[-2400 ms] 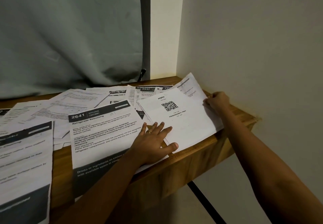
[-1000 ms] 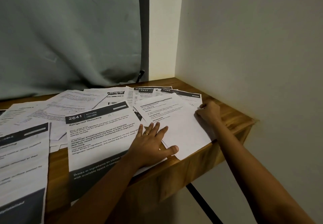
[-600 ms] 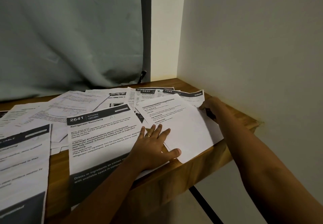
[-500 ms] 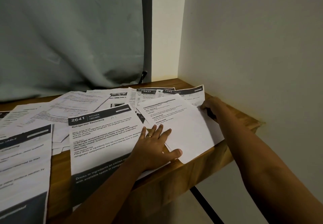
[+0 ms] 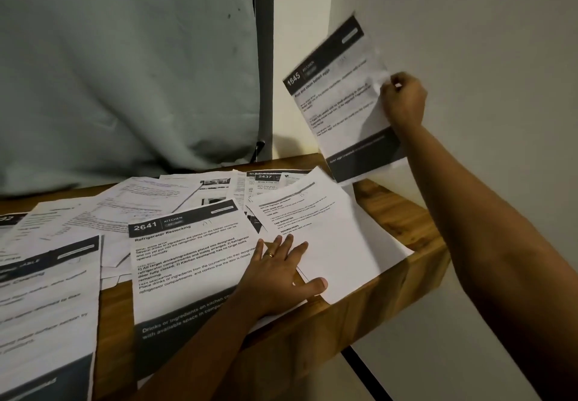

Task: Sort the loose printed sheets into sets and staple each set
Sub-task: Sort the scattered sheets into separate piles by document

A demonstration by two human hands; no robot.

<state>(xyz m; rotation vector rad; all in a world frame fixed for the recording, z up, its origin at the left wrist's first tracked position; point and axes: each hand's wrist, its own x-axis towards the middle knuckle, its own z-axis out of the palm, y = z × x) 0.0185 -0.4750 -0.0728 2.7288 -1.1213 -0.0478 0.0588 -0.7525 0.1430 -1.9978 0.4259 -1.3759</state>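
**Sorting barely begun, nothing stapled**

A sheet headed 1845 is held up over the far right corner of the desk, its right edge pinched by the curled fingers and thumb of the right hand. The left hand is laid flat, fingers straight, across the sheet headed 2641 and a mostly white sheet at the near edge. The other printed sheets lie loose and overlapping. No squared set or stapler is seen, so nearly all sorting and all stapling are judged undone.
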